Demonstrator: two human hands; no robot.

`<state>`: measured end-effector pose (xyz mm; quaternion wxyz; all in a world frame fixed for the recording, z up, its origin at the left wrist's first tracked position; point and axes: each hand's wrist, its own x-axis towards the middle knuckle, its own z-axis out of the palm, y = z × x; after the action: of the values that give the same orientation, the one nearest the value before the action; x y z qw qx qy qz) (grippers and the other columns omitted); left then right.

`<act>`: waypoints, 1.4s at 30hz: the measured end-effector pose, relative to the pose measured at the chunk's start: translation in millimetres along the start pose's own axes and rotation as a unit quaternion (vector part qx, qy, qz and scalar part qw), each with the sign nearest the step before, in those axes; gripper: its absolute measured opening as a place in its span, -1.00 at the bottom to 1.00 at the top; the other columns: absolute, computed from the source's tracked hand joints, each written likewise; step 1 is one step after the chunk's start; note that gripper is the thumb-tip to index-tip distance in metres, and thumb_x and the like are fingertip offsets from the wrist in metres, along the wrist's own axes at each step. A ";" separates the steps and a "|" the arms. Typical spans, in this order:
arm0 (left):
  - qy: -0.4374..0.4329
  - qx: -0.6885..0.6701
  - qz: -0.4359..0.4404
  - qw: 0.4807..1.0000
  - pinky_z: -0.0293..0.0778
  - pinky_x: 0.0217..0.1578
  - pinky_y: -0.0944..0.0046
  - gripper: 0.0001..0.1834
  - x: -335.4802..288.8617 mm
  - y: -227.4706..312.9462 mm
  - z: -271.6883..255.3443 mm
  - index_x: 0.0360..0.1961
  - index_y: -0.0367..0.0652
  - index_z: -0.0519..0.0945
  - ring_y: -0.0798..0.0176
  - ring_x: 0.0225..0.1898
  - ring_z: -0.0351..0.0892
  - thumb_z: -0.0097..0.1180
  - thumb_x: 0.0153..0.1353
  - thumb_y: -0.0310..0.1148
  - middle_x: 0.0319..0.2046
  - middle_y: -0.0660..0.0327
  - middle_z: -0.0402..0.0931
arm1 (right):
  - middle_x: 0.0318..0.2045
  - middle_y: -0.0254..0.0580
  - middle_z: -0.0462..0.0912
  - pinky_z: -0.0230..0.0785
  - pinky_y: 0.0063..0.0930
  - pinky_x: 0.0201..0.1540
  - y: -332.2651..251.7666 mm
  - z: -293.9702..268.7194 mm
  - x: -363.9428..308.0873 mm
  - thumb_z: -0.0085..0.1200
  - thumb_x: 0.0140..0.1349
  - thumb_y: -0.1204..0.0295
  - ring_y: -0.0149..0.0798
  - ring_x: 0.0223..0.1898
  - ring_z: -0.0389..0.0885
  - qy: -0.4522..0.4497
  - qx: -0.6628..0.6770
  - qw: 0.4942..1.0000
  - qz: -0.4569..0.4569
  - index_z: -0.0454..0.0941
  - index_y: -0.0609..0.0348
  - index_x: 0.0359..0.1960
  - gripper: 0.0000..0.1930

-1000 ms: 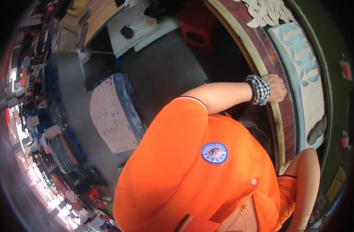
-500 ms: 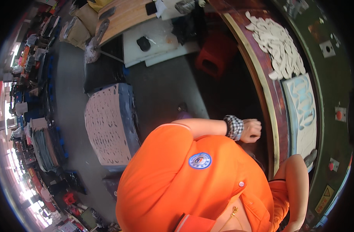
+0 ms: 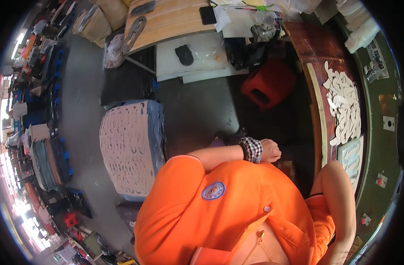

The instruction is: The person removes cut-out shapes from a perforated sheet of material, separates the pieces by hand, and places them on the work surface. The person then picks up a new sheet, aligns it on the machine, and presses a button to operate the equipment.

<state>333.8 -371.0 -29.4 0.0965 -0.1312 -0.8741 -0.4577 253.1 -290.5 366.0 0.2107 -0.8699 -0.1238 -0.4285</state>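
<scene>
White, flat, curved pieces on the dark-red, pale-edged table are untouched by the left hand, now withdrawn from the table's edge, fingers curled together, the right hand being out of view.

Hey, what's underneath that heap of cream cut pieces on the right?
A reddish-brown work surface shows around the heap, apparently supporting it. Anything beneath the heap's middle is covered.

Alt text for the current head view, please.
The person's curled left hand, with a checked black and white wristband, is held before their orange shirt; the right hand is out of view. At right, curved off-white pieces lie on a reddish worktop.
</scene>
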 end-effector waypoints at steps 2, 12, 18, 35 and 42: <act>-0.029 0.029 0.010 0.999 0.49 -0.32 0.05 -0.78 1.2 -15.8 -9.1 -0.61 -0.13 0.53 0.03 -0.41 0.57 0.13 0.12 -0.29 -0.58 0.15 0.55 | 0.13 -0.09 0.48 0.08 0.01 0.30 11.1 -15.3 -3.3 0.01 0.18 0.37 -0.07 0.29 0.19 -0.009 0.004 1.000 0.001 0.64 0.15 -0.02 -0.65; -0.077 0.159 -0.103 0.979 0.53 -0.29 0.04 -0.78 31.6 -139.6 -139.7 -0.57 -0.09 0.60 0.05 -0.35 0.61 0.10 0.15 -0.24 -0.53 0.17 0.60 | -0.40 -0.11 0.59 0.46 -0.40 -0.17 91.7 -118.1 -131.2 -0.17 0.23 0.44 -0.29 -0.28 0.58 0.109 0.093 0.988 -0.065 0.64 0.26 -0.41 -0.72; 0.077 0.157 -0.238 0.955 0.53 -0.27 0.00 -0.86 14.7 -204.4 -259.9 -0.37 -0.09 0.63 -0.03 -0.32 0.61 0.08 0.18 -0.30 -0.42 0.09 0.63 | -0.16 -0.11 0.67 0.42 -0.40 0.06 130.0 -102.6 -331.1 0.02 0.28 0.63 -0.25 -0.09 0.61 0.535 -0.469 0.345 0.612 0.57 0.37 -0.09 -0.80; 0.359 0.180 -0.464 0.790 0.29 0.11 -0.12 -0.30 7.0 -460.1 -442.2 0.25 -0.11 0.29 -0.22 0.08 0.31 0.26 0.06 -0.33 0.07 -0.17 0.33 | -0.31 -0.18 0.60 0.38 -0.06 -0.25 219.4 -64.0 -434.2 0.09 0.30 0.11 -0.01 -0.25 0.58 0.157 -0.642 -0.080 0.746 0.64 0.04 -0.19 -0.71; 0.293 0.230 -0.520 0.769 0.05 0.29 -0.23 0.05 37.8 -463.5 -449.3 0.40 -0.10 0.04 -0.38 0.29 0.02 0.39 -0.03 -0.10 0.28 -0.40 0.01 | -0.31 -0.09 0.64 0.40 -0.03 -0.20 211.2 -67.0 -444.6 -0.03 0.34 0.04 0.06 -0.24 0.60 0.213 -0.602 -0.178 0.749 0.61 0.12 -0.19 -0.61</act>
<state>172.5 -989.8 -124.8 0.1229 0.5098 -0.8173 -0.2390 22.5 -523.6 -7.2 0.2138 -0.0272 -0.9762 0.0259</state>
